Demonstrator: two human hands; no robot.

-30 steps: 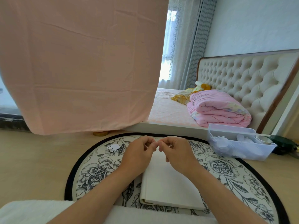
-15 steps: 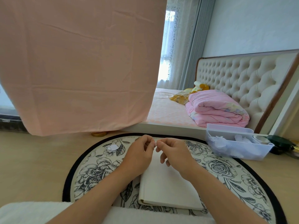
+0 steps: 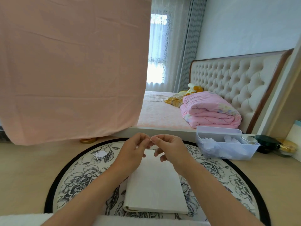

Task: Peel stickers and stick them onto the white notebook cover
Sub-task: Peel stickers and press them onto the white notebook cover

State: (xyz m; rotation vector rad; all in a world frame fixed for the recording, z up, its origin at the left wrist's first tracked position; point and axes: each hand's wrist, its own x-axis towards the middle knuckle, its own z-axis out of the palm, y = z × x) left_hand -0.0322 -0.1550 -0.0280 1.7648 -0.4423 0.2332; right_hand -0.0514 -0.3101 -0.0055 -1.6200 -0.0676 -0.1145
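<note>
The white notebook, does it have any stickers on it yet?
Not yet: the visible part of the closed white notebook cover on the round flower-patterned mat looks bare. In hand: the left hand and right hand pinch a tiny white sticker together, apparently peeling it. Left: sticking it down, then maybe the small cartoon sticker on the mat.

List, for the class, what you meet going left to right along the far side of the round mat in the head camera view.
Gold lid → small sticker sheet → left hand → right hand → clear plastic bin → dark green jar → gold-lidded jar.
</note>
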